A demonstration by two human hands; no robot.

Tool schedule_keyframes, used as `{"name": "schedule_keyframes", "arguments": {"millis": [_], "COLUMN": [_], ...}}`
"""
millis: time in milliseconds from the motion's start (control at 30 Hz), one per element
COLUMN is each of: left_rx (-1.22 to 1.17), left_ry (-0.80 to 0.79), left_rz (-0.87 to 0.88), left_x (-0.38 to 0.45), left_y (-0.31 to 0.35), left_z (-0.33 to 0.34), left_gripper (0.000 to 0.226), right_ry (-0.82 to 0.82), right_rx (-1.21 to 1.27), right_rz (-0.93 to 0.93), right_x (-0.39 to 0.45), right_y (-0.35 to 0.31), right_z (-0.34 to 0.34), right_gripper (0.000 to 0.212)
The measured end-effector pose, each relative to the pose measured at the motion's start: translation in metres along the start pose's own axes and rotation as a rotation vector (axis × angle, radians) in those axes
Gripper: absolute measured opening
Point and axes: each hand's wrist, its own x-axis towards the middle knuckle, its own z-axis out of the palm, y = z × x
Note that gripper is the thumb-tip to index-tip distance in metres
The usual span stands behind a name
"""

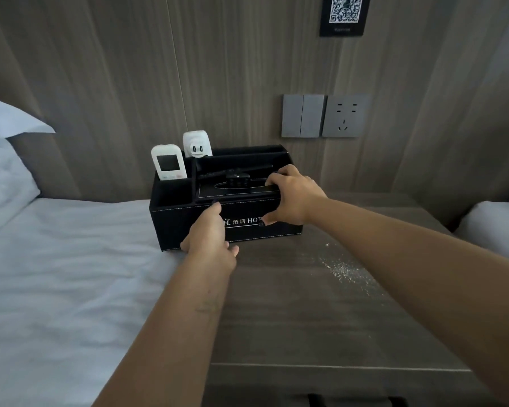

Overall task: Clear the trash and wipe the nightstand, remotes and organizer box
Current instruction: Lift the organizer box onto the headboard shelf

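Note:
A black organizer box (174, 218) with white hotel lettering stands at the back left of the dark wood nightstand (306, 312). My left hand (209, 233) lies against its front face, index finger reaching up to the top edge. My right hand (291, 195) grips the box's front wall near its right end, fingers over the rim and thumb on the front. A white remote (168, 165) with a screen stands upright in the left compartment. A black remote (235, 176) lies across the tissue section. Pale dust or crumbs (344, 268) speckle the nightstand's right side.
A white USB charger plug (197, 143) sits in the wall behind the box. Grey switches (302, 116) and a socket (346, 116) are on the wood panel wall. A white bed (56, 274) and pillows adjoin the nightstand's left; more white bedding (494, 227) lies at right.

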Motion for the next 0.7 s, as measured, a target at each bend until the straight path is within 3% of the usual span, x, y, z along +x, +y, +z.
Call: {"name": "schedule_keyframes", "arguments": {"millis": [167, 333, 433, 500, 700], "left_rx": [-0.058, -0.113, -0.145, -0.205, -0.239], "left_ry": [0.008, -0.112, -0.165, -0.201, -0.465], "left_rz": [-0.007, -0.009, -0.017, -0.045, -0.004], "left_x": [-0.013, -0.038, -0.05, -0.057, -0.088], "left_y": [-0.005, -0.02, -0.021, -0.018, 0.001], "left_z": [-0.003, -0.008, -0.013, -0.015, -0.008], "left_gripper": [0.05, 0.05, 0.038, 0.046, 0.059], "right_ry": [-0.009, 0.012, 0.025, 0.028, 0.035], "right_rx": [-0.044, -0.075, -0.076, -0.061, -0.025], "right_rz": [0.018, 0.03, 0.053, 0.067, 0.074], "right_x": [-0.02, -0.044, -0.057, -0.065, -0.092], "right_y": [0.001, 0.007, 0.01, 0.012, 0.01], "right_z": [-0.007, -0.023, -0.033, -0.042, -0.078], "right_gripper": [0.074, 0.076, 0.076, 0.077, 0.078]}}
